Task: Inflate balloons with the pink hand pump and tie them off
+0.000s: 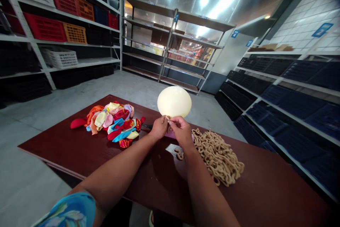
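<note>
Left hand (159,127) and right hand (180,128) pinch the neck of an inflated pale yellow balloon (174,101) above the table (66,149); far-left shelves hold red crates (45,28).

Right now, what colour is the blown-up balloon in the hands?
Pale yellow; the balloon shows best in the head view, its neck pinched by both hands.
</note>
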`<state>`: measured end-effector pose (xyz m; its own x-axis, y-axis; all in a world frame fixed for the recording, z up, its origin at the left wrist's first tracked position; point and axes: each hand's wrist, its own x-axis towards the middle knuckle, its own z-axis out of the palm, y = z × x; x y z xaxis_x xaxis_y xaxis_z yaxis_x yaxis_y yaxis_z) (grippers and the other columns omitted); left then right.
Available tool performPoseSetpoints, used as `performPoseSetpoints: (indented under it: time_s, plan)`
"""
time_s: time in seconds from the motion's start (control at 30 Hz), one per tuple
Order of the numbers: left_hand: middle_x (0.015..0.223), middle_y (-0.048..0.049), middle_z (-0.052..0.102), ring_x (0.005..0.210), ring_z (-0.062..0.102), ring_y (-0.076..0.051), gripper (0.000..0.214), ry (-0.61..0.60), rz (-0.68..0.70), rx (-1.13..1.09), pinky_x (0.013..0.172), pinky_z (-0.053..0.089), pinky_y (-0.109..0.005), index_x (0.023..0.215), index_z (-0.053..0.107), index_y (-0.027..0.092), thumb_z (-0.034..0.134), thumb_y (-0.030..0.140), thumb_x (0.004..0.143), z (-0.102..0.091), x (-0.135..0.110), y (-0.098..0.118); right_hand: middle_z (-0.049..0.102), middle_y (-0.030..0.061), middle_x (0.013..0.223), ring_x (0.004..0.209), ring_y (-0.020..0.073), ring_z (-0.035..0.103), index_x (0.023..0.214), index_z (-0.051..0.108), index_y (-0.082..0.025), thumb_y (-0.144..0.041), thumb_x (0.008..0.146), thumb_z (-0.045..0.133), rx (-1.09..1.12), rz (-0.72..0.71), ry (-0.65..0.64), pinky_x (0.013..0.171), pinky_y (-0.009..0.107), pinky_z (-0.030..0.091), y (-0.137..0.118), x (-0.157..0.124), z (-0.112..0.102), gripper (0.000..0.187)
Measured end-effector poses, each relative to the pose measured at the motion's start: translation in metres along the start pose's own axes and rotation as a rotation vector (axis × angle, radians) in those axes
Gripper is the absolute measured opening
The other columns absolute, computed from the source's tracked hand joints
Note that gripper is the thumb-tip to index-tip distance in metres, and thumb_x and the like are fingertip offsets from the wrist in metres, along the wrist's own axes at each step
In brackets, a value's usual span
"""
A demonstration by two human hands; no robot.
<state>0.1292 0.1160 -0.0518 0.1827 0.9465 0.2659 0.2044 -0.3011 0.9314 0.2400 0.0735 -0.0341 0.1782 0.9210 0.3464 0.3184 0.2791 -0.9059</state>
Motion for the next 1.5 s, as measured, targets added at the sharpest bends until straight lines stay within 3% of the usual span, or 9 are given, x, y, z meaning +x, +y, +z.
performPoseSetpoints:
  time_s: [0.33, 0.47, 0.63, 0.73, 0.83, 0.93, 1.03, 1.2, 1.5]
  plan:
    - [0.065, -0.003, 0.057, 0.057, 0.048, -0.013, 0.024, -0.022, 0.156, 0.189, 0.058, 0.035, -0.025, 0.074, 0.053, 0.017, 0.035, 0.025, 0.089, 0.001, -0.005, 0.0, 0.053, -0.0053, 0.052, 0.043, 0.0078, 0.044, 0.071, 0.056, -0.019, -0.039, 0.065, 0.068, 0.2, 0.239, -0.116, 0.042, 0.021, 0.033, -0.01, -0.001, -0.006, 0.024]
    - [0.067, -0.0036, 0.057, 0.06, 0.049, -0.013, 0.026, -0.028, 0.156, 0.228, 0.059, 0.036, -0.025, 0.074, 0.051, 0.017, 0.033, 0.026, 0.09, 0.002, -0.006, 0.003, 0.053, -0.0046, 0.053, 0.046, 0.0102, 0.046, 0.071, 0.053, -0.02, -0.043, 0.072, 0.06, 0.028, 0.122, -0.054, 0.048, 0.024, 0.039, -0.006, -0.001, -0.003, 0.024]
    - [0.068, -0.003, 0.057, 0.062, 0.05, -0.013, 0.027, -0.018, 0.147, 0.14, 0.062, 0.037, -0.025, 0.074, 0.051, 0.017, 0.034, 0.031, 0.09, 0.004, -0.007, 0.007, 0.057, 0.0012, 0.068, 0.065, 0.0153, 0.051, 0.073, 0.051, -0.02, -0.035, 0.076, 0.051, -0.461, -0.198, 0.259, 0.066, 0.03, 0.043, 0.0, -0.002, 0.005, 0.015]
    - [0.067, -0.0021, 0.056, 0.062, 0.05, -0.013, 0.028, -0.035, 0.159, 0.014, 0.062, 0.039, -0.025, 0.076, 0.052, 0.016, 0.036, 0.035, 0.089, 0.007, -0.008, 0.006, 0.057, 0.0033, 0.076, 0.071, 0.0161, 0.051, 0.076, 0.05, -0.02, -0.028, 0.076, 0.048, -0.557, -0.327, 0.363, 0.07, 0.031, 0.043, 0.003, -0.002, 0.006, 0.008]
    - [0.059, 0.001, 0.051, 0.053, 0.046, -0.011, 0.031, -0.094, 0.117, -0.155, 0.054, 0.037, -0.023, 0.076, 0.051, 0.016, 0.038, 0.042, 0.088, 0.007, -0.007, 0.004, 0.056, 0.0024, 0.074, 0.07, 0.0151, 0.05, 0.077, 0.051, -0.019, -0.027, 0.079, 0.048, -0.544, -0.383, 0.342, 0.068, 0.029, 0.043, 0.002, -0.001, 0.003, 0.008]
    - [0.053, 0.0037, 0.046, 0.046, 0.042, -0.009, 0.031, -0.093, 0.06, -0.241, 0.048, 0.034, -0.021, 0.075, 0.049, 0.017, 0.038, 0.044, 0.087, 0.004, -0.005, 0.002, 0.058, 0.0028, 0.079, 0.073, 0.014, 0.053, 0.082, 0.056, -0.019, -0.029, 0.082, 0.049, -0.421, -0.446, 0.173, 0.071, 0.028, 0.044, -0.001, -0.002, -0.001, 0.012]
    - [0.053, 0.004, 0.044, 0.046, 0.04, -0.009, 0.03, -0.048, 0.044, -0.204, 0.048, 0.033, -0.021, 0.074, 0.048, 0.018, 0.038, 0.043, 0.087, 0.002, -0.002, 0.0, 0.062, 0.0031, 0.08, 0.071, 0.0134, 0.056, 0.086, 0.06, -0.019, -0.034, 0.083, 0.05, -0.202, -0.312, 0.055, 0.069, 0.028, 0.046, -0.001, -0.001, -0.002, 0.018]
    - [0.053, 0.0037, 0.045, 0.046, 0.041, -0.009, 0.028, -0.058, 0.078, -0.142, 0.049, 0.033, -0.022, 0.075, 0.048, 0.018, 0.036, 0.039, 0.088, 0.006, -0.002, -0.004, 0.064, 0.001, 0.071, 0.059, 0.0122, 0.056, 0.084, 0.061, -0.018, -0.041, 0.072, 0.064, 0.164, -0.004, 0.097, 0.057, 0.026, 0.047, 0.007, 0.003, 0.0, 0.026]
    - [0.064, -0.0014, 0.053, 0.057, 0.047, -0.011, 0.027, 0.045, 0.143, 0.169, 0.059, 0.035, -0.024, 0.074, 0.05, 0.018, 0.032, 0.031, 0.09, 0.004, -0.004, -0.003, 0.066, 0.0022, 0.071, 0.061, 0.0133, 0.056, 0.083, 0.068, -0.018, -0.042, 0.072, 0.063, 0.026, -0.012, 0.088, 0.058, 0.027, 0.047, 0.015, 0.004, 0.001, 0.028]
